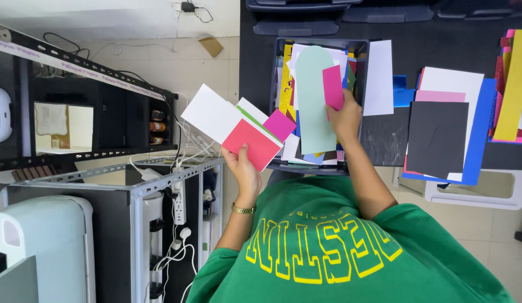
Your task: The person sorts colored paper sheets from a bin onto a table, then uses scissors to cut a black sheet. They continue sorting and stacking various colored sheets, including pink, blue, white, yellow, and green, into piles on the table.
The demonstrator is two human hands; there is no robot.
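My left hand (pixel 242 166) grips a fan of paper sheets (pixel 233 123): white ones, a red one, a magenta one and one with a green edge, held out to the left of a dark tray. My right hand (pixel 345 115) holds a small pink paper strip (pixel 332 87) over that dark tray (pixel 320 45), which is stuffed with coloured paper scraps. A large pale green sheet with a rounded top (pixel 314 101) lies on the heap, just under the right hand. A gold bracelet circles my left wrist.
On the black table (pixel 435 45), right of the tray, lie a white sheet (pixel 380 76), a black sheet (pixel 437 137) on white, pink and blue paper, and a yellow strip (pixel 516 84). Metal shelving (pixel 137 188) with cables and appliances stands at the left.
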